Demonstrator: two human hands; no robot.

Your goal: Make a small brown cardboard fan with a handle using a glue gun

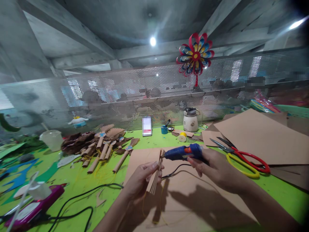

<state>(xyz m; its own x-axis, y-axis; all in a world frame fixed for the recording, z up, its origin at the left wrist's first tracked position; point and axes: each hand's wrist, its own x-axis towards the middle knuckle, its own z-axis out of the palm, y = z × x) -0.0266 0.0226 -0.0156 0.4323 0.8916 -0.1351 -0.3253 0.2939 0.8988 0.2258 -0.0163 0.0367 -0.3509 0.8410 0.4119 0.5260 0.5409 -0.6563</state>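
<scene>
My left hand (145, 177) pinches a folded strip of brown paper (153, 182), pleated in several layers and held upright at a tilt. In my right hand (214, 164) is a blue hot glue gun (183, 152) with a red-orange part on its body. Its nozzle points left and meets, or nearly meets, the top end of the folded paper. A thin yellow thread (144, 204) hangs below the folded paper. Under both hands lies a large sheet of brown paper (193, 206), with their shadows across it.
Rolled brown paper pieces (103, 151) with yellow threads lie left on the green table (103, 212). Red and yellow-handled scissors (243, 161) rest at right beside brown sheets (265, 138). A phone (147, 126), a yellow spool (182, 137) and a bottle (190, 120) stand behind. A purple power strip (36, 206) sits front left.
</scene>
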